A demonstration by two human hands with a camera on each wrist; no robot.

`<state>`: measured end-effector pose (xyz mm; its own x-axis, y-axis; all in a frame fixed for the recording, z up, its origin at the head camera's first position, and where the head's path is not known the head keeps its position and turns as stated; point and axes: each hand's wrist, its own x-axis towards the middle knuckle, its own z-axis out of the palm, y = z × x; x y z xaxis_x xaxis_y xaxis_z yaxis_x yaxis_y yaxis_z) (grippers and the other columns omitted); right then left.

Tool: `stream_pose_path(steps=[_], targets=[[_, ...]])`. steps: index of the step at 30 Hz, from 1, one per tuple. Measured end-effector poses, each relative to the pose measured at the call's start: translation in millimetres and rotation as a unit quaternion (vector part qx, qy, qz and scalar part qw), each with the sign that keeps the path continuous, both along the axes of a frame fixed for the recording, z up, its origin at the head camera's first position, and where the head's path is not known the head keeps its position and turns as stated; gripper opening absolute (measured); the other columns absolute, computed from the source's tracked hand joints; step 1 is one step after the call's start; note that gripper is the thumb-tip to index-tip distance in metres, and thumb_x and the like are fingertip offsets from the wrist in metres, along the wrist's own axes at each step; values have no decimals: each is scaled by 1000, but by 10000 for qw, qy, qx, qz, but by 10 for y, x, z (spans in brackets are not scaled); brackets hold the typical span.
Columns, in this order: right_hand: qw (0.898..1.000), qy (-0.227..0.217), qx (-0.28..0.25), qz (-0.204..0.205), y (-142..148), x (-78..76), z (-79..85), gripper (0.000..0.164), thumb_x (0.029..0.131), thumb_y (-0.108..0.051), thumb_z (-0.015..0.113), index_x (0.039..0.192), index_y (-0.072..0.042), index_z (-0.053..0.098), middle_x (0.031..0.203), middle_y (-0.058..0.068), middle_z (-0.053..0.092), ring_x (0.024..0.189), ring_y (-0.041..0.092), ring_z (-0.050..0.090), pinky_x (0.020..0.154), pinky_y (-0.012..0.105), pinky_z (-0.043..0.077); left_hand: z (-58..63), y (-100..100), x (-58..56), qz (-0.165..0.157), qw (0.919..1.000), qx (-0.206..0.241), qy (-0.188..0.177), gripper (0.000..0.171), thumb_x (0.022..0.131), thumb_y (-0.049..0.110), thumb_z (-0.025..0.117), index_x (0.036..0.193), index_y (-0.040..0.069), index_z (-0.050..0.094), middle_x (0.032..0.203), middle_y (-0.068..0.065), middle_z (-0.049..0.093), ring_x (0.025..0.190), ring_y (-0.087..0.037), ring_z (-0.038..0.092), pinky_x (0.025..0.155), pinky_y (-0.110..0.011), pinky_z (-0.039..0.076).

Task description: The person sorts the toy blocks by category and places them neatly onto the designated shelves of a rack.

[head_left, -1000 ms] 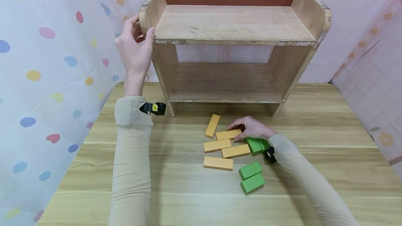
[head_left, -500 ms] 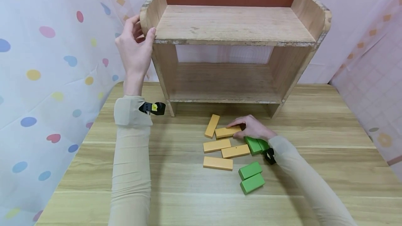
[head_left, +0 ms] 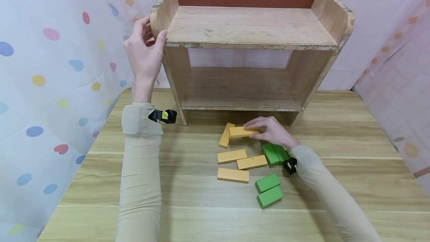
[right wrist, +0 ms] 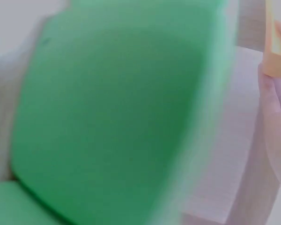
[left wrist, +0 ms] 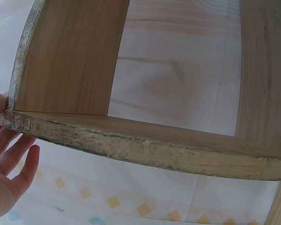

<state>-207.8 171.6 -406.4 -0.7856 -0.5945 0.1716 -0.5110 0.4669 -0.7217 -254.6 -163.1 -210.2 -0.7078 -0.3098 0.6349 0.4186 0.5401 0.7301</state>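
My left hand (head_left: 145, 53) grips the upper left side of a wooden shelf (head_left: 252, 27), thumb on the near edge and fingers round the outer face. In the left wrist view its fingers (left wrist: 25, 168) lie along the worn edge of the side panel (left wrist: 131, 145). My right hand (head_left: 273, 132) pinches the right end of a yellow-orange wooden block (head_left: 237, 132), raised over the table before the shelf's foot. Its left end overlaps a slanted yellow-orange block (head_left: 226, 137). In the right wrist view, the held block (right wrist: 275, 51) shows at the upper right edge, behind a large blurred green block (right wrist: 117, 117).
Three more yellow-orange blocks (head_left: 233, 174) lie on the wood-grain table (head_left: 198, 212), left of centre. Two green blocks (head_left: 270, 154) lie just below my right wrist, and another green pair (head_left: 270, 196) sits nearer the front. A dotted curtain (head_left: 67, 130) hangs at the left.
The right hand has lifted the yellow-orange block off the table and moved it slightly toward the shelf. The left hand stays on the shelf's side.
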Motion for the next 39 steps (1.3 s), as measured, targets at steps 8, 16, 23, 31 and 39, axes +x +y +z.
stream_pose_path(steps=[8,16,23,31,39], targets=[[9976,562,-373,-158,-3,48,236,30,80,-10,74,110,-10,72,119,6,68,113,21,61,99,31,46,9,0,-7,6,10000,55,-33,38,87,23,66,124,13,60,119,-5,69,102,-13,67,83,-21,53],[9923,1035,-659,-147,-1,112,453,29,80,-8,74,109,-9,72,118,7,69,113,21,61,97,17,43,17,3,10,25,10000,-62,-47,38,87,24,65,124,13,60,118,-5,69,103,-13,67,84,-21,54],[9804,1668,-1035,-177,1,122,575,26,79,-2,73,106,-4,73,116,10,70,109,13,61,91,12,44,28,13,43,47,9999,-136,-33,38,88,27,64,123,14,60,118,-5,69,103,-12,68,84,-21,53],[9619,2143,-1687,-180,17,127,837,26,75,11,71,99,2,74,103,17,72,100,0,61,74,11,46,31,19,52,84,9998,-176,-53,37,88,27,64,123,14,60,119,-5,69,104,-12,67,85,-21,53],[9452,2342,-2251,-331,46,154,1157,26,71,18,71,93,4,74,103,-13,72,98,5,63,87,19,49,21,18,44,84,9998,-171,-40,38,88,28,63,123,14,60,119,-5,69,105,-12,67,86,-22,53]])
